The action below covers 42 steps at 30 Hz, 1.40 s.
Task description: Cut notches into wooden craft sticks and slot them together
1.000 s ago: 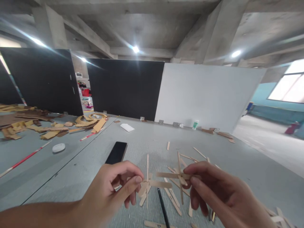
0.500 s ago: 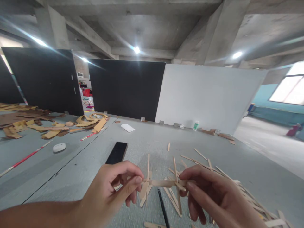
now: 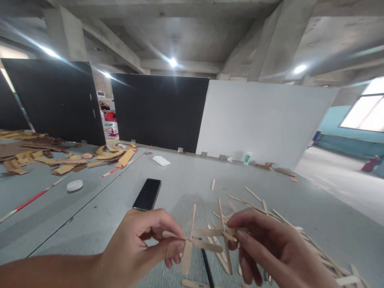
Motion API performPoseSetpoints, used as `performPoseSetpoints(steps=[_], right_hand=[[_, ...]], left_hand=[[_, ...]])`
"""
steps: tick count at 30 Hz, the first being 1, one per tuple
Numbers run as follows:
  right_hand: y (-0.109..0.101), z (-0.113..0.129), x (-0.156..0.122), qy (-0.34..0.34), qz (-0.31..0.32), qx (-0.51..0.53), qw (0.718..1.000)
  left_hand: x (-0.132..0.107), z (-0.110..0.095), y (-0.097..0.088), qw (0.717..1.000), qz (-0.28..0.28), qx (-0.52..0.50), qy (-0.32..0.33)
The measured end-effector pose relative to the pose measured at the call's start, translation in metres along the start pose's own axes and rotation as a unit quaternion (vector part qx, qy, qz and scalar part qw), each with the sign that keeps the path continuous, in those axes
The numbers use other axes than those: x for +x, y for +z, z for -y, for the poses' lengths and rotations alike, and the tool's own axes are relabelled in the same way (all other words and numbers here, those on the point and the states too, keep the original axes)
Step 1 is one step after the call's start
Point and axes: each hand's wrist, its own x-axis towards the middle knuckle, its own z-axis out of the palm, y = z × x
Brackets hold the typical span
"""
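My left hand (image 3: 141, 248) pinches one end of a small frame of wooden craft sticks (image 3: 207, 238), held just above the grey table (image 3: 90, 224). My right hand (image 3: 270, 248) grips the frame's other end with thumb and fingers closed on a flat stick. The two ends meet in the middle, where several sticks cross at angles. Below the frame lies a black pen (image 3: 207, 266), partly hidden by it.
Loose craft sticks (image 3: 255, 200) are scattered on the table to the right and in front. A black phone (image 3: 147, 194) lies beyond my left hand. Further left are a white oval object (image 3: 74, 185), cardboard scraps (image 3: 60, 160) and a red-white rod (image 3: 33, 200). Dark and white partition boards stand behind.
My right hand brought its stick cross leftward until it met the piece in my left hand. My left hand then turned its piece, so the sticks now tilt differently.
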Motion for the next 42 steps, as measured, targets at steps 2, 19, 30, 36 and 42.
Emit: performPoseSetpoints(steps=[2,19,30,36,42], right_hand=[[-0.004,-0.003,0.002,0.0,0.031,-0.003,1.0],[-0.007,-0.003,-0.001,-0.025,0.017,-0.015,0.999],[-0.007,-0.004,-0.001,-0.017,0.033,-0.005,0.999],[-0.007,-0.004,0.0,-0.004,0.074,0.024,0.997],[-0.007,-0.007,0.003,0.011,0.088,0.037,0.995]], left_hand=[[-0.001,0.0,0.0,1.0,0.003,-0.014,-0.007],[0.0,-0.003,0.0,1.0,0.001,0.01,0.009],[0.018,0.028,-0.006,0.98,0.068,0.158,-0.103],[0.027,0.05,-0.002,0.973,0.113,0.125,-0.161],[0.022,0.041,-0.001,0.985,0.072,0.087,-0.129]])
